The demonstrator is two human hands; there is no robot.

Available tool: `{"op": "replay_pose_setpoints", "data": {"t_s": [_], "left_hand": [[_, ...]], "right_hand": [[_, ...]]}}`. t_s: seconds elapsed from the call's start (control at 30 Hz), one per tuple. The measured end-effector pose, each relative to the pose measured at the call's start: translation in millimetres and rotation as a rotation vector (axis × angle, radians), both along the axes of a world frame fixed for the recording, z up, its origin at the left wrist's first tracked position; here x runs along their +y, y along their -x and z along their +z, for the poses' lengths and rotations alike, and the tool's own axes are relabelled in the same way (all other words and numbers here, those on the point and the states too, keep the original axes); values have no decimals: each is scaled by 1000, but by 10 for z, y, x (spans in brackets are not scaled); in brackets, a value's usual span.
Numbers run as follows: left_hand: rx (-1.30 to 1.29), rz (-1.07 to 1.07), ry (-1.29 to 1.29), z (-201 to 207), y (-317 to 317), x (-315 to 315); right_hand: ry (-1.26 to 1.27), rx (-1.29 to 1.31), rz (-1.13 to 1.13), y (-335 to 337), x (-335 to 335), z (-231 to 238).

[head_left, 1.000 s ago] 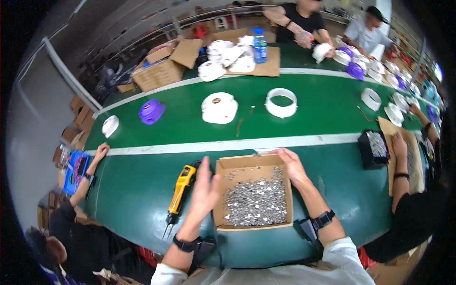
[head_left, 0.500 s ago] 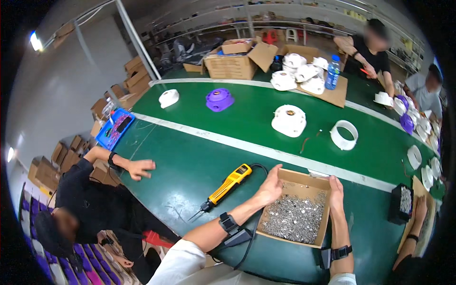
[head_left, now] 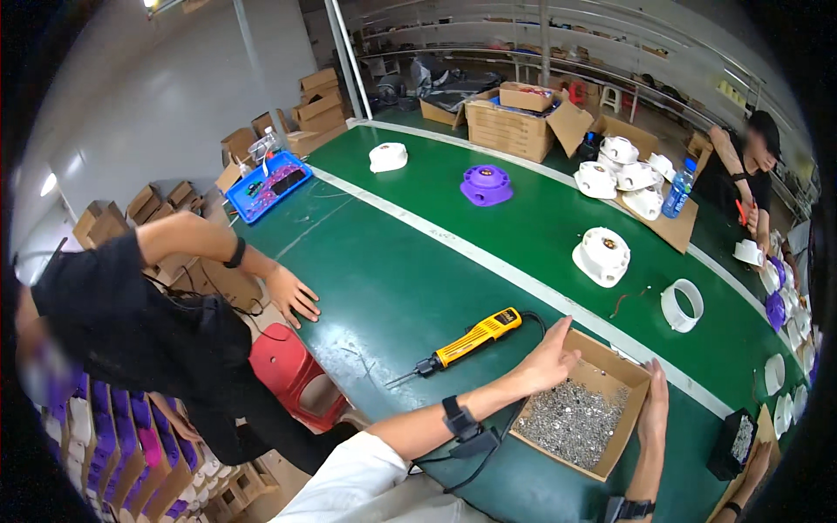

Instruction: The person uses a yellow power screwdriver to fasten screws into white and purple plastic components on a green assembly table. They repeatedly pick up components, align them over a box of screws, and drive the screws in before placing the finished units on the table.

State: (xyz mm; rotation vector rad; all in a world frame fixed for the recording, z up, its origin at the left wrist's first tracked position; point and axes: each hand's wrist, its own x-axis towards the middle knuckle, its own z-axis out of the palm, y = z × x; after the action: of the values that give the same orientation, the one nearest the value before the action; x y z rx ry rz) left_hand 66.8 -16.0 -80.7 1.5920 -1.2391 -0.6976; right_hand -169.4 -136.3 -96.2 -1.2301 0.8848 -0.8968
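A shallow cardboard box (head_left: pixel 602 353), its bottom largely covered with small metal screws (head_left: pixel 571 423), sits at the near edge of the green table. My left hand (head_left: pixel 545 364) grips its left wall near the far corner, thumb over the inside and index finger stretched along the outside. Against the right wall, my right hand (head_left: pixel 652 408) is closed with its fingers along the outer side. A yellow and black electric screwdriver (head_left: pixel 475 340) lies left of the box, its bit pointing away from my hands and its cable running behind my left forearm.
A co-worker's hand (head_left: pixel 292 295) rests on the table's left edge, near a red stool (head_left: pixel 292 370). White housings (head_left: pixel 603 257), a purple housing (head_left: pixel 486 185) and a white ring (head_left: pixel 681 305) stand on the green strip. A black bin (head_left: pixel 731 444) is at right, a blue tray (head_left: pixel 270 187) far left.
The view has swung left, so the table's things appear farther right. My left hand has shifted along the box's wall toward its far corner. The co-worker at left appears closer.
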Motion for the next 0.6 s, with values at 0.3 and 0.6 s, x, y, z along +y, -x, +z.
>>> {"op": "replay_pose_setpoints", "data": {"t_s": [0.3, 0.6], "left_hand": [[-18, -33, 33, -42, 351, 940], [-285, -18, 90, 85, 415, 891]], "right_hand": [[126, 152, 44, 193, 1368, 475], [220, -13, -92, 97, 1432, 0]]}}
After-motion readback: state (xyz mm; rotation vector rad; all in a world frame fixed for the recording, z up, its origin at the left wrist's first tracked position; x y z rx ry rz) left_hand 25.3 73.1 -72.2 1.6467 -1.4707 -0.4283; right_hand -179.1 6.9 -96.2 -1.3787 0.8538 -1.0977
